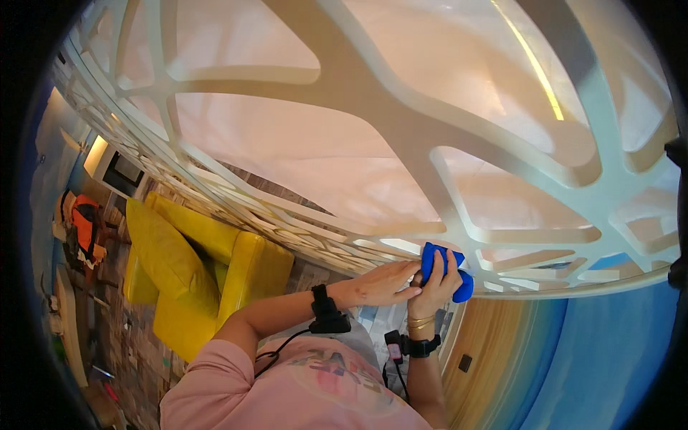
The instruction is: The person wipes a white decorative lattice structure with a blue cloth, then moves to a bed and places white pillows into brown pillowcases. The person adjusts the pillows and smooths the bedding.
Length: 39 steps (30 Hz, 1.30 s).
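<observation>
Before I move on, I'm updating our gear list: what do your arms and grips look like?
Left grip and right grip are gloveless. The short left sleeve is pink. The left arm has a black strap with a box and cable; the right arm, gold bangles and a black band with a small module.

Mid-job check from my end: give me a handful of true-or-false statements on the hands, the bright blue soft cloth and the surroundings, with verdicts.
1. The right hand holds a bright blue soft cloth. True.
2. The left hand rests on the yellow padded armchair. False: the left hand is up against the right hand.
3. A pale, curved lattice panel with large openings fills much of the upper view. True.
4. The thin gold-coloured bangles are on the left wrist. False: the bangles are on the right wrist.
5. A yellow cushion leans in the armchair. True.
</observation>
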{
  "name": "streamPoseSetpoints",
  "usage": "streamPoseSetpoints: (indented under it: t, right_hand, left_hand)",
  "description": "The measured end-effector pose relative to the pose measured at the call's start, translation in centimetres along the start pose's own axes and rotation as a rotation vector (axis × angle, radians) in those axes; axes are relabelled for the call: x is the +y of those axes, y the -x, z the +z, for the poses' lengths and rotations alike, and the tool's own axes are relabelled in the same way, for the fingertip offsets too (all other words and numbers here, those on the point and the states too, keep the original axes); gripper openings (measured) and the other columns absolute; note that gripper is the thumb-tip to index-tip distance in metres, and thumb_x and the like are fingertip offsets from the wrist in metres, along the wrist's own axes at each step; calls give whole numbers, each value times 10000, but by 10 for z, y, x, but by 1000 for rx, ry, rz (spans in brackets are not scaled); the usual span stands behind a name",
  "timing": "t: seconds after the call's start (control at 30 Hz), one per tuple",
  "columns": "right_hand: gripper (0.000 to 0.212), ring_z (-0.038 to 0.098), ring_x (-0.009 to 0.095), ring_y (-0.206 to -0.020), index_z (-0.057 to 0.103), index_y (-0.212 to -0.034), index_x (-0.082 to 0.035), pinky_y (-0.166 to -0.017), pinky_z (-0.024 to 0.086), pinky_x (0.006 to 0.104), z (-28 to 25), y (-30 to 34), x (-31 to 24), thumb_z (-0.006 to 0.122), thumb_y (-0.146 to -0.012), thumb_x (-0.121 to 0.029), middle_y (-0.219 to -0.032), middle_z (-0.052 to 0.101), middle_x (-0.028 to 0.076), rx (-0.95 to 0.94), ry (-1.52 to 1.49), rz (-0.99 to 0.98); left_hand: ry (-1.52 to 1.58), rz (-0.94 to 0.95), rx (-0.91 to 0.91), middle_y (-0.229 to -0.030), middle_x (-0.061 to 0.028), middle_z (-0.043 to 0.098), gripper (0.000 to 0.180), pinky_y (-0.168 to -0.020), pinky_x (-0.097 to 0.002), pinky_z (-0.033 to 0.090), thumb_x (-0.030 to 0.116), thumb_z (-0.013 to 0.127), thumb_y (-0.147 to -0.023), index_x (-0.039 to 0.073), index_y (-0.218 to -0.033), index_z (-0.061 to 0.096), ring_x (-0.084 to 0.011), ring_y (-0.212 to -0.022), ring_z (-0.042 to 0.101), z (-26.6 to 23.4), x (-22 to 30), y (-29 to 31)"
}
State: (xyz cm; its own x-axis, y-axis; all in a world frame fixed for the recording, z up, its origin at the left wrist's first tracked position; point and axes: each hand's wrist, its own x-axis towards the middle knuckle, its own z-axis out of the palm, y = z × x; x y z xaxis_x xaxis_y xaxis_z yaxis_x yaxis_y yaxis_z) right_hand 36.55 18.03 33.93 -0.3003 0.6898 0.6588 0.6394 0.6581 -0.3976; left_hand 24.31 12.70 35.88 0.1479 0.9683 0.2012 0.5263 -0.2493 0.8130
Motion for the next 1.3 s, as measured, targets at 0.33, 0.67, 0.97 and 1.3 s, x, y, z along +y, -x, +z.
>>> streamPoseSetpoints:
  t: [0.33,0.67,0.97,1.3]
  right_hand:
    - [420,466,366,-999,513,-1201,-9,-837,366,425,26,8,-50,558,-804,-139,-1262,442,225,-127,-301,-142]
    - [425,485,328,-876,513,-1186,3,-770,400,396,26,-9,-107,596,-783,-101,-1281,430,232,-337,-138,-260]
    - [528,495,338,-806,474,-1230,15,-708,424,393,63,-12,-171,604,-723,-54,-1219,459,242,-314,-75,-287]
    - [594,501,334,-816,472,-1252,-15,-711,408,406,122,-4,-254,618,-677,-42,-1212,483,208,-337,-174,-237]
  left_hand:
    - [276,-52,122,-1142,-239,495,433,-863,-427,394,175,453,-894,11,-1283,356,-380,-994,506,-25,-33,44]
    - [383,-311,62,-954,-226,605,314,-788,-371,447,202,402,-923,-47,-1082,510,-339,-886,575,-79,-37,76]
    - [457,-483,95,-994,-179,620,391,-792,-326,441,248,352,-938,-62,-1117,508,-238,-876,573,-116,-67,110]
    - [473,-445,282,-1040,-201,599,389,-830,-340,434,270,341,-936,-30,-1113,514,-265,-950,572,-182,-99,174]
